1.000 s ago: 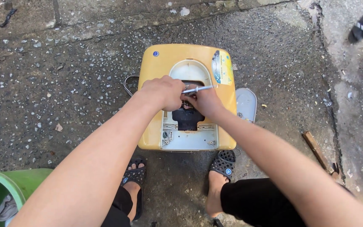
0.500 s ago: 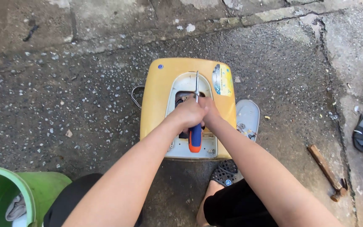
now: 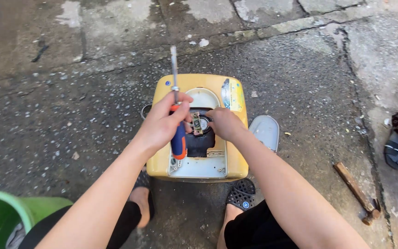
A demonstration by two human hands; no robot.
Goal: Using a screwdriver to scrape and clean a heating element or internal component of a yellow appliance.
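Head view: green bucket (image 3: 5, 214), grey cover (image 3: 264, 131), wooden-handled hammer (image 3: 355, 189) around yellow casing (image 3: 162, 152).

The left hand (image 3: 162, 124) grips a screwdriver (image 3: 177, 115) by its orange-and-blue handle, shaft pointing away from the person. The right hand (image 3: 224, 123) touches a small part (image 3: 196, 123) in the dark opening of a yellow appliance casing (image 3: 162, 161) on wet concrete (image 3: 70, 115).

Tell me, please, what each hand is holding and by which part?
The left hand holds a screwdriver by its orange-and-blue handle, shaft pointing away. The right hand touches a small part inside the yellow casing; its grip is unclear.
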